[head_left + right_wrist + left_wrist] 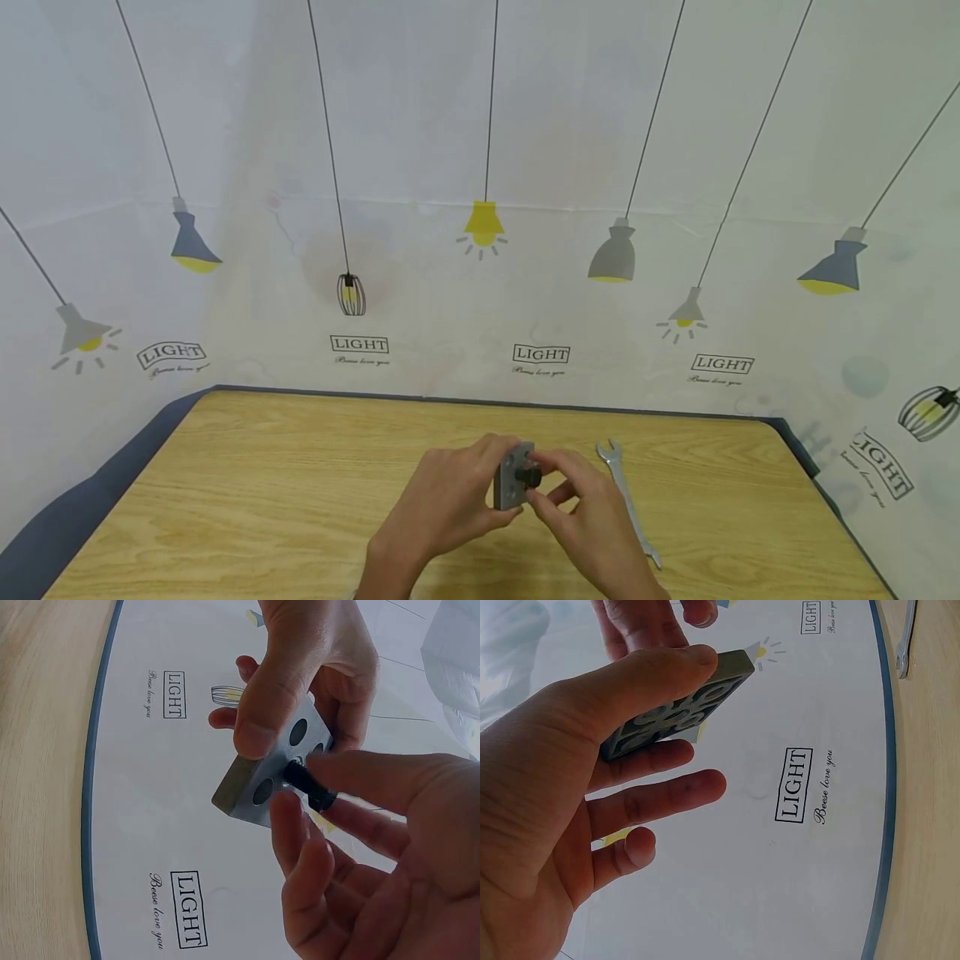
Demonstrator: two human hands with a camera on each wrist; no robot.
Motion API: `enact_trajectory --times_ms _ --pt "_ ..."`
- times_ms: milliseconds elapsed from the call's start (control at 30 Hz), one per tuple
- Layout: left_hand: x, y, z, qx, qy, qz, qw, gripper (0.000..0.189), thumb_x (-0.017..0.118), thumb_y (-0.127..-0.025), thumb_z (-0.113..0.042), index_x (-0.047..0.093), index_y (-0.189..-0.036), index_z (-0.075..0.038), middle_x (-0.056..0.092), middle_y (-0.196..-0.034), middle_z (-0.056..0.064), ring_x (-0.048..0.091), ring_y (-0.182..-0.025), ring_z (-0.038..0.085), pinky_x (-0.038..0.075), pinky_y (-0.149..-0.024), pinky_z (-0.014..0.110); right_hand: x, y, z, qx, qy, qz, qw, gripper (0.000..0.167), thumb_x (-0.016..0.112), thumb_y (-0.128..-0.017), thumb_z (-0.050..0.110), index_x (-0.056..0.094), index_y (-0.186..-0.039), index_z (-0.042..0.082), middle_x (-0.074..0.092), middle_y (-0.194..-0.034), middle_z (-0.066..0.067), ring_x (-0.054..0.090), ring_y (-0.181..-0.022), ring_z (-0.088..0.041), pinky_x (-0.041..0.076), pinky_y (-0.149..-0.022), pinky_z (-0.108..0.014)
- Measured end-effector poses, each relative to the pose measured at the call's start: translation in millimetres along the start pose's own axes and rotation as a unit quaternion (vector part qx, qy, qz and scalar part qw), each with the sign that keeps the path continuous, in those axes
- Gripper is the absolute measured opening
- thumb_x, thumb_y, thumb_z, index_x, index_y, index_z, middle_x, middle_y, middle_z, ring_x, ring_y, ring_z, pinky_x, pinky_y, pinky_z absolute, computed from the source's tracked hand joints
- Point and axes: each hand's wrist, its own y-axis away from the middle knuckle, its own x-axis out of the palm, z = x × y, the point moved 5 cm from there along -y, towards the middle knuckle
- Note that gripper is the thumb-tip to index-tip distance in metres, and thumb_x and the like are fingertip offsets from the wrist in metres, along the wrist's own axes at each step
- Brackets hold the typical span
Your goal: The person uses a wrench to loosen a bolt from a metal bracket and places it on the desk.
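My left hand (pixel 450 496) grips a grey metal block with several round holes (pixel 507 483) by its edges, thumb on one side and fingers on the other. The block is raised above the table and tilted, one holed face turned to my right hand (pixel 588 508). A black bolt (pixel 313 789) stands out from that face, its inner end at a hole near the middle and its head outward. My right thumb and fingertips pinch around the bolt. In the left wrist view the block's other holed face (pixel 679 716) shows, and the bolt is hidden.
A silver open-end wrench (pixel 628 500) lies on the wooden table (pixel 262 483), just right of my right hand. Behind the table's dark blue edge rises a white wall covering (pixel 420 333) printed with lamps and lettering.
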Motion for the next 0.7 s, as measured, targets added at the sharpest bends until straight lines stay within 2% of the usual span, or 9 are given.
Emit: enact_trajectory --times_ms 133,267,400,700 --pt "0.3 0.3 -0.1 0.002 0.002 -0.002 1.0 0.062 0.085 -0.075 -0.04 0.057 -0.125 -0.017 0.069 -0.106 -0.007 0.056 -0.064 -0.001 0.047 -0.059 0.018 -0.1 -0.3 -3.7 0.025 -0.006 0.001 0.9997 0.034 0.076 -0.088 0.024 0.067 -0.119 0.016 0.069 -0.097 0.0 0.063 -0.068 -0.004 0.049 -0.056 -0.023" --pt "0.7 0.5 -0.8 0.007 -0.003 -0.009 0.9999 0.063 0.086 -0.074 -0.04 0.057 -0.125 -0.017 0.069 -0.104 -0.008 0.054 -0.064 -0.001 0.046 -0.058 0.018 -0.6 -0.1 -6.3 0.04 0.004 -0.009 0.9992 0.023 0.071 -0.091 0.034 0.071 -0.107 0.017 0.072 -0.092 0.005 0.062 -0.067 -0.004 0.048 -0.057 -0.024" --pt "0.8 0.6 -1.2 0.012 -0.008 -0.014 0.9998 0.062 0.086 -0.074 -0.04 0.057 -0.124 -0.017 0.069 -0.104 -0.008 0.053 -0.062 -0.001 0.045 -0.057 0.018 -0.3 0.1 -6.4 0.044 0.011 -0.008 0.9989 0.017 0.072 -0.09 0.034 0.073 -0.098 0.019 0.072 -0.089 0.007 0.062 -0.068 -0.004 0.049 -0.059 -0.024" --pt "0.2 1.0 -0.8 0.011 -0.011 -0.015 0.9998 0.062 0.086 -0.073 -0.04 0.057 -0.124 -0.018 0.068 -0.103 -0.008 0.05 -0.061 -0.001 0.044 -0.056 0.018 0.8 -0.5 -3.3 0.038 0.021 -0.006 0.999 0.014 0.073 -0.089 0.03 0.073 -0.096 0.018 0.071 -0.083 0.007 0.063 -0.069 -0.004 0.051 -0.063 -0.023"
